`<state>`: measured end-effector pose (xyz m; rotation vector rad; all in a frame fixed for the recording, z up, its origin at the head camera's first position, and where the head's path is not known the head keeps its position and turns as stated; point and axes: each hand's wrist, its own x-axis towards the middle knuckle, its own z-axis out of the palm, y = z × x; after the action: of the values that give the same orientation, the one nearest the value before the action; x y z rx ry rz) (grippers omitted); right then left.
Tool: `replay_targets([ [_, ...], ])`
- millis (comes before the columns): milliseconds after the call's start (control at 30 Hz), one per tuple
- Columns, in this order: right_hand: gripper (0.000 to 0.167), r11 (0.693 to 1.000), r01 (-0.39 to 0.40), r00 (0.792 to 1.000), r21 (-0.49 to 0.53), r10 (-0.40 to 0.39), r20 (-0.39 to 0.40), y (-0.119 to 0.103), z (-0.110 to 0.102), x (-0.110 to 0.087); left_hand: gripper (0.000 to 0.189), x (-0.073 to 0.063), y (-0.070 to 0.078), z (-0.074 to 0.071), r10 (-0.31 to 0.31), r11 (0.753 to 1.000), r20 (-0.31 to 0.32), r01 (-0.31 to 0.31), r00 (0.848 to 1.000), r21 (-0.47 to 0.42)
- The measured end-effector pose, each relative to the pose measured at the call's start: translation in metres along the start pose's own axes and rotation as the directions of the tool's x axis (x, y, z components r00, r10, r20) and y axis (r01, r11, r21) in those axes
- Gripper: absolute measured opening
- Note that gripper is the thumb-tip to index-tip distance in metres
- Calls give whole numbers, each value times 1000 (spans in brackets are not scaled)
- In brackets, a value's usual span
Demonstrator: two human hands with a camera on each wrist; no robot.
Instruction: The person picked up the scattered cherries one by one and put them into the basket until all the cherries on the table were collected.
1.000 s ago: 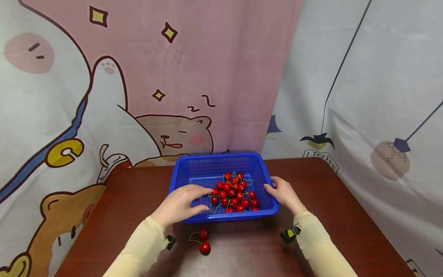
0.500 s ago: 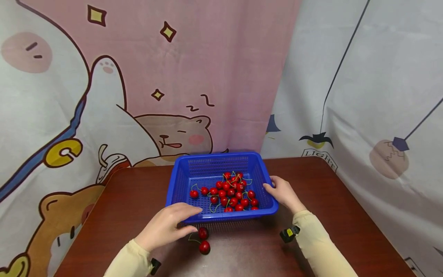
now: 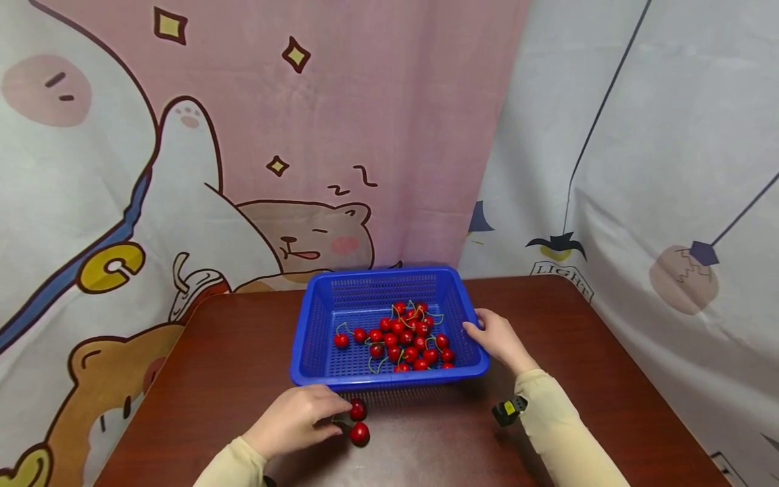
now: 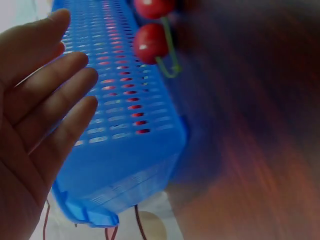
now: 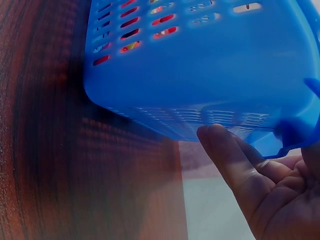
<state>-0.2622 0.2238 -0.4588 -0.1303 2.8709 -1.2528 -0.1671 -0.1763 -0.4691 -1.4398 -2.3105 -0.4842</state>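
Note:
A blue plastic basket (image 3: 389, 380) holds several red cherries (image 3: 406, 337) with green stems, mostly right of its middle. My right hand (image 3: 500, 341) grips the basket's right rim; in the right wrist view its fingers (image 5: 227, 155) reach under the rim. On the table just in front of the basket lie two cherries, a nearer one (image 3: 360, 433) and a farther one (image 3: 358, 409), joined by their stems. My left hand (image 3: 298, 419) is beside them on the left, fingertips by the farther one. In the left wrist view its fingers (image 4: 75, 120) are fairly straight and apart from the cherries.
The brown wooden table (image 3: 237, 352) extends on both sides of the basket and in front of it. Behind it hangs a printed curtain (image 3: 414, 135) with cartoon animals, close to the basket's far rim.
My left hand has moved from inside the basket down to the two cherries on the table. Two cherries now show at the basket's left, where that hand was. The right hand has stayed put.

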Motion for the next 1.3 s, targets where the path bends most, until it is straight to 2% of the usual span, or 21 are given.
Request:
replay_targets([
  [200, 49, 999, 36, 999, -32, -37, -21, 0, 1, 2, 38, -10, -4, 12, 3, 997, 19, -4, 1000, 80],
  [367, 49, 999, 29, 999, -27, -30, -24, 2, 1, 2, 36, -14, -7, 18, -14, 992, 40, 9, 999, 130],
  [733, 51, 1000, 5, 1000, -10, -5, -7, 4, 1, 1, 35, -18, -8, 30, -7, 991, 135, -12, 991, 136],
  [867, 51, 1000, 6, 1000, -4, -6, -8, 5, 1, 2, 33, -19, -8, 33, -19, 992, 158, -1, 987, 128],
  [1067, 50, 1000, 3, 1000, 3, -3, -10, 3, 1, 1, 31, -19, -8, 37, -37, 992, 159, 17, 987, 122],
  [1300, 50, 1000, -4, 1000, 14, 4, -6, 3, 1, 0, 28, -14, -6, 37, -92, 989, 205, 66, 974, 134],
])
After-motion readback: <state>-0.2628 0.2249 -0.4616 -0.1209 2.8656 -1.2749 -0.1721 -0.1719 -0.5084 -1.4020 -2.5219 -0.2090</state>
